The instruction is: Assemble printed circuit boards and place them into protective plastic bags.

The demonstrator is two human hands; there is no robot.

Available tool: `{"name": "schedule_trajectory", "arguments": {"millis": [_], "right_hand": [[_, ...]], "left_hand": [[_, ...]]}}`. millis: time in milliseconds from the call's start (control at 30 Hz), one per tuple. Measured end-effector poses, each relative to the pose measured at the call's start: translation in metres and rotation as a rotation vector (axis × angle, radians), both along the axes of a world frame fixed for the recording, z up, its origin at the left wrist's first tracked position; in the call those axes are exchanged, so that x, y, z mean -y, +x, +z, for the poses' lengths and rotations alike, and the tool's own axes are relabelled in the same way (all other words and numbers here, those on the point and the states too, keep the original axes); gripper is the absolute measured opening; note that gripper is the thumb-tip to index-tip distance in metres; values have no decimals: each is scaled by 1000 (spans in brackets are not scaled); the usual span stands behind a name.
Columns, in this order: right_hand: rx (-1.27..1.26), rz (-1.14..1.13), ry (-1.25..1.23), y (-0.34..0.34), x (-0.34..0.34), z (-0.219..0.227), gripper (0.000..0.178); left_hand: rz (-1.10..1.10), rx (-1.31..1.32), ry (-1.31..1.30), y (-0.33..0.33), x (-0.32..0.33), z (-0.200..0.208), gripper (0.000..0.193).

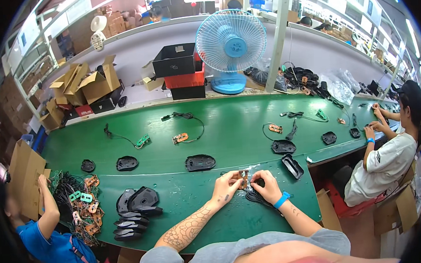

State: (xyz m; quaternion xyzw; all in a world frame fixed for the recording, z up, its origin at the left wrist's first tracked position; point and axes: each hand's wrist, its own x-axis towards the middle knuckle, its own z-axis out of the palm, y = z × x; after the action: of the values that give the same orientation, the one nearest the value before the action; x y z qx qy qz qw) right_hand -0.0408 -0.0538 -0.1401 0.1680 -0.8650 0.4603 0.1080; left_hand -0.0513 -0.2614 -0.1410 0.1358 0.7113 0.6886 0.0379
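Observation:
Over the near edge of the green bench, my left hand (227, 188) pinches a small orange circuit board (244, 179) upright between thumb and fingers. Close beside it on the right, my right hand (268, 187) is closed, its fingertips pinched at a black cable (259, 196) near the board. The rest of that cable trails in a bundle beneath my right hand. What lies right between those fingertips is too small to make out. An open black mouse shell (292, 167) lies just beyond my right hand, and another mouse base (200, 162) lies beyond my left.
Stacked black mouse covers (131, 223) and a heap of cabled boards (85, 197) are at my left. Mouse bases and boards lie along the green belt (163, 153). A blue fan (232, 46) stands behind. Co-workers sit at left (53, 237) and right (383, 159).

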Motion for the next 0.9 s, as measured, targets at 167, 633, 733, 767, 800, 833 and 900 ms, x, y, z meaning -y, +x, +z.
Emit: {"name": "schedule_trajectory", "arguments": {"millis": [167, 633, 733, 767, 800, 833, 900], "right_hand": [[-24, -7, -17, 5, 2, 2, 20], [-264, 14, 176, 10, 5, 0, 18], [-323, 19, 223, 10, 6, -2, 17], [-205, 12, 97, 10, 5, -2, 17], [-86, 5, -29, 10, 3, -4, 18], [33, -3, -155, 9, 1, -5, 19], [155, -15, -283, 9, -2, -9, 20]], "left_hand": [[7, -32, -20, 2, 1, -1, 33], [10, -61, -45, 2, 1, -1, 34], [9, -56, -31, 2, 2, -1, 33], [9, -60, -37, 2, 2, -1, 33], [8, -63, -44, 2, 2, -1, 33], [8, -66, -51, 1, 1, -2, 34], [4, -67, -60, 1, 2, -3, 34]]}}
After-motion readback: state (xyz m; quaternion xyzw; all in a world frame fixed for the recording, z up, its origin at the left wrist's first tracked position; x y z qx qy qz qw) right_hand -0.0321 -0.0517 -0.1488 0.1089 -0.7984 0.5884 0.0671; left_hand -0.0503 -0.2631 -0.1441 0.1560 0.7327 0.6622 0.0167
